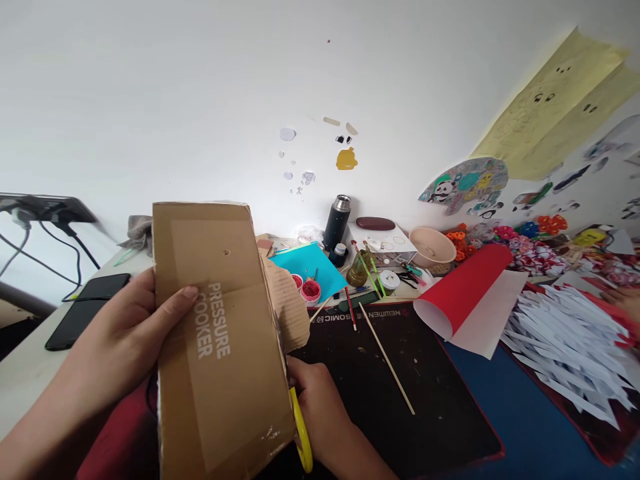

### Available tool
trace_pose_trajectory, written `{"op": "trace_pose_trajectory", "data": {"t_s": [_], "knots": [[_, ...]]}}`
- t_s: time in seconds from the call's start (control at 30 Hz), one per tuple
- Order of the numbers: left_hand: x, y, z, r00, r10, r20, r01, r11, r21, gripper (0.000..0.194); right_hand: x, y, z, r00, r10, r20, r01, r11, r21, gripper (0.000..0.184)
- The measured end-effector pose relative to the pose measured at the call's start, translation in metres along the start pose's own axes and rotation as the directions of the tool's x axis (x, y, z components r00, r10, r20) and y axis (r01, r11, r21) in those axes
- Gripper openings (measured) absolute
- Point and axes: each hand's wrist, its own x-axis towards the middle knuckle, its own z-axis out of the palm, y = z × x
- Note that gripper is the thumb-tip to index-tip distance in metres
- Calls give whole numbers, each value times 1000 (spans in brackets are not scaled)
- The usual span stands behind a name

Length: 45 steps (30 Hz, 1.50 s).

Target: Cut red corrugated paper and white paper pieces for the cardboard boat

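My left hand (pixel 125 333) grips the left edge of a brown cardboard panel (pixel 220 347) printed "PRESSURE COOKER", thumb across its front, holding it upright above the desk. My right hand (pixel 320 407) is closed on yellow-handled scissors (pixel 301 433) at the panel's right edge. The blades are hidden behind the cardboard. A torn corrugated flap (pixel 287 303) hangs off the panel's right side.
A black desk mat (pixel 400 373) carries a thin wooden stick (pixel 387 360). A curled red sheet (pixel 465 293), a heap of white paper strips (pixel 570 340), a blue sheet (pixel 313 267), paint pots, a flask (pixel 336 223), a bowl (pixel 433 248) and phones (pixel 87 303) lie around. Another person's hand (pixel 625 300) shows far right.
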Motion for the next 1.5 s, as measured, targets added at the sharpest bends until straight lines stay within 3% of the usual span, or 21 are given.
{"op": "trace_pose_trajectory", "data": {"t_s": [0.17,0.43,0.53,0.7,0.87,1.1,1.27,1.5], "knots": [[2,-5,2,998,43,38,-45,997,61,84,-1,19,6,997,39,-74,-37,999,27,19],[-3,6,10,1000,2,29,-2,1000,-30,81,1,28,17,988,123,-95,-112,987,113,32],[1,7,9,994,-66,82,74,992,-99,77,1,25,20,989,122,-89,-114,989,96,30],[4,8,8,998,-19,59,22,999,-49,79,-1,18,14,995,82,-55,-77,994,83,29],[-2,16,7,996,-75,43,79,993,-93,75,-6,7,-1,1000,17,10,-17,1000,-23,19],[-8,23,9,998,-52,29,56,989,-138,75,-8,-25,-6,990,52,128,-61,996,67,27],[-12,30,11,992,-114,51,121,979,-165,78,-10,-22,-12,986,54,161,-67,995,79,29],[-10,14,10,997,-42,72,48,996,-78,79,-8,-10,-5,998,57,5,-56,998,-41,20]]}}
